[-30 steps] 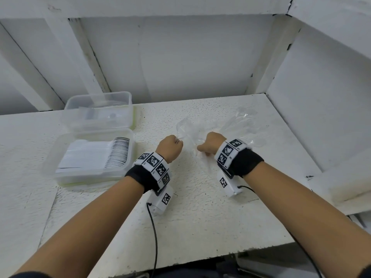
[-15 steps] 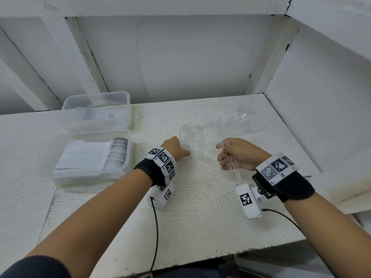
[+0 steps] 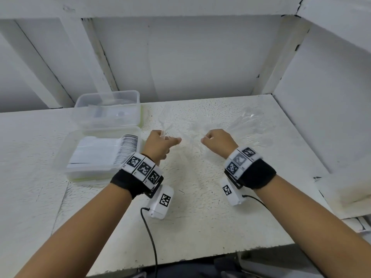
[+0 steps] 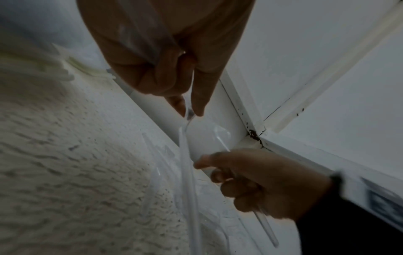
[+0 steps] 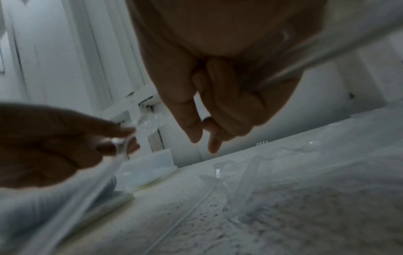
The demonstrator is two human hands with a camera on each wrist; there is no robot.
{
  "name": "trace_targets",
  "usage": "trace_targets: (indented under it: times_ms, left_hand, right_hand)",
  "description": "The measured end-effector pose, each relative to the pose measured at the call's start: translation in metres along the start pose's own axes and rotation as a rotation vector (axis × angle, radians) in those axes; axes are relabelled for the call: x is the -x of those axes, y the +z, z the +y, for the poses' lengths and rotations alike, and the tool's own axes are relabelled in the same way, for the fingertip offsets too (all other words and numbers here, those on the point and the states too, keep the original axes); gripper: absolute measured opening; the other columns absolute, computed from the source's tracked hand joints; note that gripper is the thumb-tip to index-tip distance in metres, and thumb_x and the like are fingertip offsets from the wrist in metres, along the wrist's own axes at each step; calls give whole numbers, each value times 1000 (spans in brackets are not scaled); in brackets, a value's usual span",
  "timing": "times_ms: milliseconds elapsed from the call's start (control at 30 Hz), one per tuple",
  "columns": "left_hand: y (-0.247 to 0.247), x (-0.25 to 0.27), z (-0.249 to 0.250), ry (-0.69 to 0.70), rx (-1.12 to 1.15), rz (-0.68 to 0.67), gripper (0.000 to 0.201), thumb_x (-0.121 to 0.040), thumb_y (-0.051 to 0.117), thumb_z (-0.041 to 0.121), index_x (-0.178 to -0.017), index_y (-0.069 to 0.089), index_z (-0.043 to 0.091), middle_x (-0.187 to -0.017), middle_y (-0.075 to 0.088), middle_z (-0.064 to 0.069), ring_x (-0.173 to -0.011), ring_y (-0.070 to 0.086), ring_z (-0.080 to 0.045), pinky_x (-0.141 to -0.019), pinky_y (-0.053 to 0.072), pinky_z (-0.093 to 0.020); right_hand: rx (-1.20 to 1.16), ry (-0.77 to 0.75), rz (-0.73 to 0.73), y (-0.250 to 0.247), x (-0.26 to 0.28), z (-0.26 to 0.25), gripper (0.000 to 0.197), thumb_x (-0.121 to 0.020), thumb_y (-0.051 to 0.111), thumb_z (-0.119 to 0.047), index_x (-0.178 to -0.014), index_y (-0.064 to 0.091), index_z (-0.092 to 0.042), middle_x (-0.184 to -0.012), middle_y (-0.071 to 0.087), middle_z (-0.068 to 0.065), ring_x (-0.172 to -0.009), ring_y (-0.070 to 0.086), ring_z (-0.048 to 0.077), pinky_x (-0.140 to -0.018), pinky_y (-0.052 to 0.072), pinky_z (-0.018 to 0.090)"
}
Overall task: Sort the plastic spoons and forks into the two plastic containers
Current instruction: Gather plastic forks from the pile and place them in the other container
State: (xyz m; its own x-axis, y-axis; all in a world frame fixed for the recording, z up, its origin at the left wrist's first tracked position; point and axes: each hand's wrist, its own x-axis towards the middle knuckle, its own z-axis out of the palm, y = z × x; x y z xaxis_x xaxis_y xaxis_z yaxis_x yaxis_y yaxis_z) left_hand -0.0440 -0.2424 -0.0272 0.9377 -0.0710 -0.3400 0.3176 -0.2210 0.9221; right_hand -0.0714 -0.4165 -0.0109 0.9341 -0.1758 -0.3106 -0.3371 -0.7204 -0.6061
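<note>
Lying on rough white desk (image 3: pixel 200 207) in white-walled alcove: two clear plastic containers (image 3: pixel 104 151), nearer holding stacked cutlery; left grip (image 3: pixel 160 145) pinching clear plastic utensil (image 4: pixel 185 155), right grip (image 3: pixel 216 143) clamped on another clear utensil (image 4: pixel 266 226).

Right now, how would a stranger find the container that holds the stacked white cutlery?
Look at the white table, left side, where two clear containers stand. Take the nearer container, beside the left hand. Only it holds a dense white stack; the farther container looks almost empty.

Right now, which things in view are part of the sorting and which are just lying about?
Part of the job:
- far container, clear utensils inside
- near container, white utensils stacked
- loose clear cutlery on the table
- clear utensil pinched in the left hand
- clear utensil gripped in the right hand

Lying about:
- white block, right edge
</note>
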Motion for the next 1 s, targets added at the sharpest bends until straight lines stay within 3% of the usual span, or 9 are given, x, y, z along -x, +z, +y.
trace_targets:
  times_ms: [67, 167, 300, 400, 500, 667, 867, 933, 1000]
  left_hand:
    - [-6, 7, 1, 18, -13, -14, 26, -80, 71, 13, -73, 46, 15, -61, 38, 3, -45, 29, -8, -35, 24, -17]
    - [-12, 15, 1, 12, 21, -38, 19, -82, 68, 11, -73, 52, 13, -61, 39, 2, -43, 28, -7, -34, 22, -17]
    - [-20, 24, 1, 13, 43, -59, 14, -85, 64, 13, -75, 55, 9, -77, 45, -7, -42, 27, -6, -36, 20, -17]
    - [-25, 28, 2, 22, 30, -61, 13, -86, 62, 14, -77, 56, 8, -83, 45, -9, -40, 28, -5, -36, 21, -16]
    - [-29, 31, 5, 35, 33, -56, 12, -87, 61, 15, -79, 55, 8, -75, 46, -5, -39, 29, -4, -35, 22, -16]
    - [-34, 38, 8, 77, 17, -68, 16, -92, 54, 20, -81, 59, 9, -82, 60, -2, -39, 30, -5, -37, 23, -16]
    - [-34, 47, 9, 60, 74, -112, 19, -96, 47, 23, -83, 57, 13, -84, 61, 1, -41, 30, -5, -37, 23, -16]
    - [-34, 50, 8, 73, 50, -124, 18, -96, 47, 25, -86, 57, 14, -85, 61, 1, -42, 30, -5, -37, 24, -16]
    - [-35, 52, 6, 86, 31, -129, 18, -96, 48, 25, -86, 58, 14, -85, 62, 1, -44, 30, -6, -38, 25, -16]
  right_hand:
    - [96, 0, -54, 9, -14, -12, 26, -90, 56, -26, -71, 52, -9, -72, 53, 5, -74, 56, 23, -58, 40, 27]
    - [261, -4, -91, 22, -27, -22, 22, -89, 60, -27, -98, 59, -7, -90, 60, 6, -85, 62, 23, -69, 46, 29]
    - [286, 49, -77, 33, -34, -19, 22, -87, 53, -13, -67, 46, -9, -67, 51, 5, -54, 46, 17, -47, 34, 22]
    - [26, 35, -125, 24, -24, -20, 16, -88, 53, -14, -72, 55, -10, -65, 57, 1, -52, 46, 14, -44, 33, 21]
    - [-452, 46, -145, 5, 3, -23, 15, -90, 51, -16, -96, 61, -7, -67, 65, 3, -43, 40, 10, -37, 31, 17]
    - [-917, 36, -293, -13, 38, -17, 18, -94, 45, -9, -98, 61, -4, -71, 70, 7, -55, 64, 15, -45, 47, 20]
    - [-973, -36, -302, 2, 57, -12, 21, -98, 46, -17, -87, 56, -2, -72, 67, 12, -65, 70, 22, -63, 59, 31]
    - [-899, -71, -310, 11, 58, -14, 16, -97, 45, -9, -88, 56, -3, -77, 65, 12, -66, 70, 21, -67, 59, 34]
    - [-817, -78, -272, 19, 57, -20, 19, -96, 42, 1, -90, 59, -6, -81, 60, 7, -58, 66, 14, -63, 57, 30]
